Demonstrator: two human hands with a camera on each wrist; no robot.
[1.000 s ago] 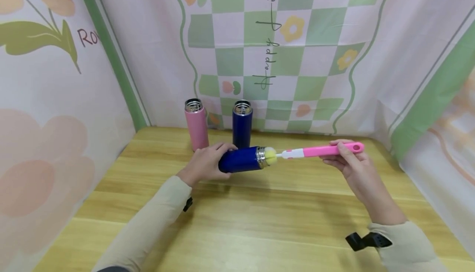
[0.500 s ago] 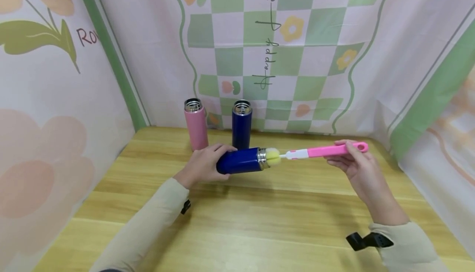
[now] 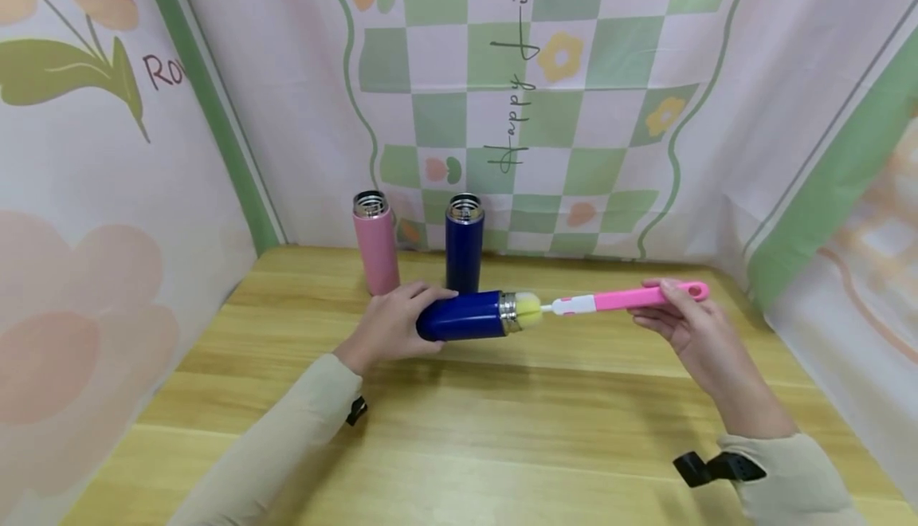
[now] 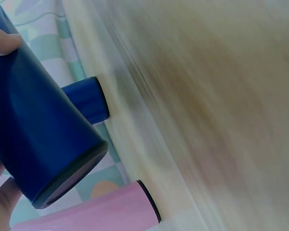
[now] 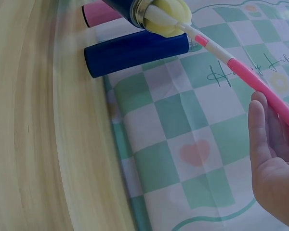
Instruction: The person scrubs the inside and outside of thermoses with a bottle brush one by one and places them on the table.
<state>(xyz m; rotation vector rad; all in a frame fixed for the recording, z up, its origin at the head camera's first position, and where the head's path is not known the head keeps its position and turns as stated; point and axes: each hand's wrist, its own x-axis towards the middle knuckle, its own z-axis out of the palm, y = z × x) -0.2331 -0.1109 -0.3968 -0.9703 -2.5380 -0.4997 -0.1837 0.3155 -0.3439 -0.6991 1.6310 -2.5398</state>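
My left hand (image 3: 398, 323) grips the base end of a blue thermos bottle (image 3: 466, 315), held on its side above the table with its steel mouth to the right. My right hand (image 3: 699, 335) holds the pink handle of a bottle brush (image 3: 631, 297), fingers and thumb around it. The brush's yellow sponge head (image 5: 171, 18) sits at the bottle mouth, partly inside and partly showing. In the left wrist view the held bottle (image 4: 38, 120) tilts, its flat base toward the camera.
Behind the hands, a pink bottle (image 3: 376, 251) and another blue bottle (image 3: 464, 251) stand upright and uncapped on the wooden table (image 3: 459, 446). A checkered curtain (image 3: 502, 111) hangs along the table's back edge, and more printed cloth (image 3: 79, 271) hangs at the sides.
The brush has shifted slightly right and a little more of the sponge showed half a second ago than at first. Both hands keep their holds; the bottle has barely moved.
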